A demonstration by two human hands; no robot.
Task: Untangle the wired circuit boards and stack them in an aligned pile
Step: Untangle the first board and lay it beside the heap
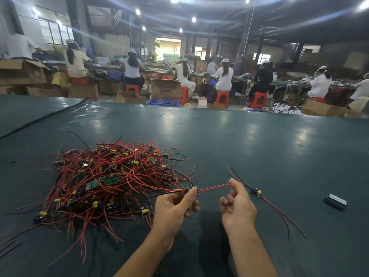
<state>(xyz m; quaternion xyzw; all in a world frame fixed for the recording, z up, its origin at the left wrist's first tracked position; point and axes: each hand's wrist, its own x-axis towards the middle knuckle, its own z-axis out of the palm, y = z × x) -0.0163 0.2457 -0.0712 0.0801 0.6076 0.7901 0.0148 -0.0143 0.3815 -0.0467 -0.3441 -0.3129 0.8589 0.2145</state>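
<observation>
Left hand [173,206] pinched small board [192,190] between thumb and forefinger. Right hand [237,206] pinched its red lead [213,187], other fingers curled. Tangled pile [107,180] lay at 9 o'clock of hands, lone board [257,192] at 3 o'clock. Step looked best done slowly: steady board, draw lead toward 3 o'clock, stop at any snag.

At lower centre of the frame, the left hand [175,206] pinched a small circuit board [191,190], and the right hand [237,204] pinched its red wire [213,187], which ran straight between them. The tangled pile [107,180] lay left of centre on the green table [219,136], with one of its wires seemingly reaching the held board. Another wired board [257,192] lay just right of the right hand.
</observation>
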